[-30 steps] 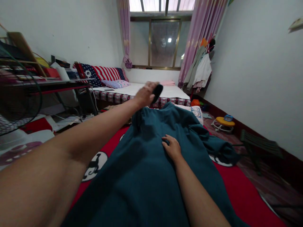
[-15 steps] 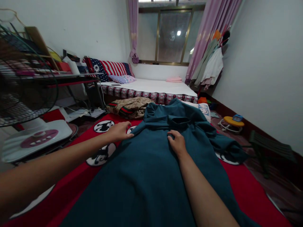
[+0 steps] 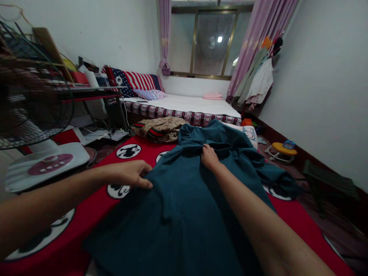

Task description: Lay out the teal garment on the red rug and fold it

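Note:
A long teal garment that looks like a dress (image 3: 184, 199) lies spread over a red blanket (image 3: 290, 222) with white round patches. Its gathered upper part points away from me, and a sleeve (image 3: 283, 182) stretches out to the right. At the dress's left edge is my left hand (image 3: 130, 174), thumb below and fingers above, with the cloth edge at the fingertips. My right hand (image 3: 209, 155) has its fingers curled on the cloth by the folded seam near the middle; the fingertips are partly hidden. The cloth between both hands is creased.
Beyond the dress lies a brown patterned bundle (image 3: 161, 128) with a green and red stripe. An electric fan (image 3: 48, 161) stands close on the left, beside a cluttered desk (image 3: 94, 92). On the right are a yellow stool (image 3: 280, 148) and a dark folding stool (image 3: 330, 180).
My left hand has come nearer and left along the dress's edge. The right hand has moved away from me to the seam. The near left part of the dress has shifted and creased.

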A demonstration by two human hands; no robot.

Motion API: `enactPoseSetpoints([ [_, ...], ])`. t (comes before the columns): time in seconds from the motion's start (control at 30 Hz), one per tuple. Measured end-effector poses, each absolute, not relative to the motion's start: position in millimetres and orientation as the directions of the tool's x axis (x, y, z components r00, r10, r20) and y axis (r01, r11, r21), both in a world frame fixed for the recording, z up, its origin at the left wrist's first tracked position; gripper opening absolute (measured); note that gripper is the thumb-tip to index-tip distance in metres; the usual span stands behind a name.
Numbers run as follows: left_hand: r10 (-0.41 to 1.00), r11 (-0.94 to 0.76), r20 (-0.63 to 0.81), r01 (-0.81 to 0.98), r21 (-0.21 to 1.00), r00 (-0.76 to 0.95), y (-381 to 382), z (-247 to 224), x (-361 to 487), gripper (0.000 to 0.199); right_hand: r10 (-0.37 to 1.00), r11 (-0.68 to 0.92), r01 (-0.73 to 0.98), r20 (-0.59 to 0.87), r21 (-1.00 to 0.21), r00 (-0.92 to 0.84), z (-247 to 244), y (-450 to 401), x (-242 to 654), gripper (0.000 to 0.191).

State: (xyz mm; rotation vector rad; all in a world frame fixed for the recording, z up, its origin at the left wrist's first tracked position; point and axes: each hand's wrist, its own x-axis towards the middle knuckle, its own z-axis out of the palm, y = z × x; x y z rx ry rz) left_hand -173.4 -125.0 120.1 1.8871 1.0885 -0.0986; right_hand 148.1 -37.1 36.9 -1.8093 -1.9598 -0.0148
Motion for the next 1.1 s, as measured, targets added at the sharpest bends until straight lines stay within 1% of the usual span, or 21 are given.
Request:
enactPoseSetpoints([
  [0.07, 0.647, -0.245, -0.379, 0.651, 0.719, 0.662, -129, 144, -154, 0.028, 0.916, 0.085, 0.935, 0.396, -0.344, 0.062, 47, -26, 158, 0.037],
  [0.17, 0.663, -0.355, -0.283, 0.625, 0.695, 0.693, -142, 164, -120, 0.023, 0.851, 0.03, 0.882, 0.475, -0.47, 0.224, 52, -16, 176, 0.045],
  [0.23, 0.6, -0.363, -0.333, 0.619, 0.697, 0.727, -153, 156, -96, 0.027, 0.83, 0.003, 0.831, 0.465, -0.557, 0.309, 44, -15, 186, 0.05],
  [0.3, 0.369, -0.268, -0.498, 0.603, 0.751, 0.784, -166, 131, -75, 0.038, 0.84, -0.034, 0.784, 0.408, -0.619, 0.359, 30, -17, 191, 0.05],
  [0.37, -0.011, -0.105, -0.619, 0.615, 0.781, 0.785, -175, 99, -56, 0.048, 0.85, -0.067, 0.756, 0.36, -0.651, 0.385, 13, -22, 193, 0.047],
  [0.43, -0.296, -0.046, -0.613, 0.63, 0.775, 0.733, -178, 74, -40, 0.047, 0.844, -0.081, 0.746, 0.353, -0.661, 0.403, 0, -27, 194, 0.045],
  [0.47, -0.365, -0.041, -0.585, 0.615, 0.788, 0.725, -177, 68, -34, 0.045, 0.837, -0.081, 0.744, 0.36, -0.663, 0.412, -4, -28, 194, 0.044],
  [0.5, -0.37, -0.046, -0.548, 0.574, 0.818, 0.751, -174, 66, -29, 0.041, 0.828, -0.079, 0.741, 0.37, -0.667, 0.421, -6, -29, 194, 0.045],
  [0.53, -0.299, -0.066, -0.498, 0.503, 0.862, 0.814, -168, 67, -24, 0.036, 0.82, -0.075, 0.738, 0.38, -0.67, 0.429, -7, -30, 195, 0.045],
  [0.57, -0.141, -0.121, -0.424, 0.409, 0.904, 0.895, -161, 71, -21, 0.031, 0.812, -0.07, 0.736, 0.39, -0.673, 0.434, -8, -29, 197, 0.046],
  [0.6, 0.089, -0.225, -0.299, 0.311, 0.923, 0.95, -151, 76, -18, 0.027, 0.806, -0.063, 0.735, 0.4, -0.675, 0.437, -8, -29, 198, 0.047],
  [0.63, 0.341, -0.368, -0.116, 0.246, 0.896, 0.933, -140, 79, -16, 0.024, 0.801, -0.059, 0.734, 0.407, -0.676, 0.439, -7, -28, 199, 0.048],
  [0.67, 0.549, -0.511, 0.096, 0.243, 0.824, 0.83, -127, 80, -15, 0.025, 0.796, -0.055, 0.733, 0.414, -0.677, 0.442, -7, -27, 201, 0.049],
  [0.7, 0.674, -0.613, 0.286, 0.299, 0.731, 0.682, -114, 78, -15, 0.027, 0.793, -0.049, 0.733, 0.42, -0.678, 0.442, -8, -27, 202, 0.049],
  [0.73, 0.727, -0.659, 0.416, 0.386, 0.645, 0.546, -101, 72, -15, 0.031, 0.792, -0.042, 0.735, 0.425, -0.677, 0.437, -8, -26, 203, 0.048],
  [0.77, 0.751, -0.66, 0.478, 0.478, 0.58, 0.456, -89, 64, -15, 0.036, 0.794, -0.032, 0.74, 0.433, -0.672, 0.427, -9, -27, 203, 0.045],
  [0.8, 0.772, -0.634, 0.474, 0.561, 0.532, 0.424, -79, 53, -15, 0.04, 0.795, -0.017, 0.748, 0.444, -0.663, 0.412, -9, -28, 204, 0.042],
  [0.87, 0.822, -0.568, 0.351, 0.693, 0.445, 0.449, -65, 29, -15, 0.053, 0.791, 0.006, 0.773, 0.476, -0.634, 0.384, -6, -33, 202, 0.036],
  [0.97, 0.842, -0.538, 0.192, 0.768, 0.347, 0.504, -59, 6, -14, 0.061, 0.746, -0.059, 0.809, 0.513, -0.585, 0.425, 6, -46, 195, 0.028],
  [1.03, 0.842, -0.539, 0.179, 0.773, 0.336, 0.509, -59, 2, -13, 0.061, 0.739, -0.123, 0.823, 0.502, -0.554, 0.448, 19, -55, 187, 0.026],
  [1.1, 0.844, -0.533, 0.176, 0.759, 0.374, 0.506, -57, 4, -13, 0.06, 0.808, -0.152, 0.825, 0.413, -0.544, 0.421, 30, -61, 176, 0.026],
])
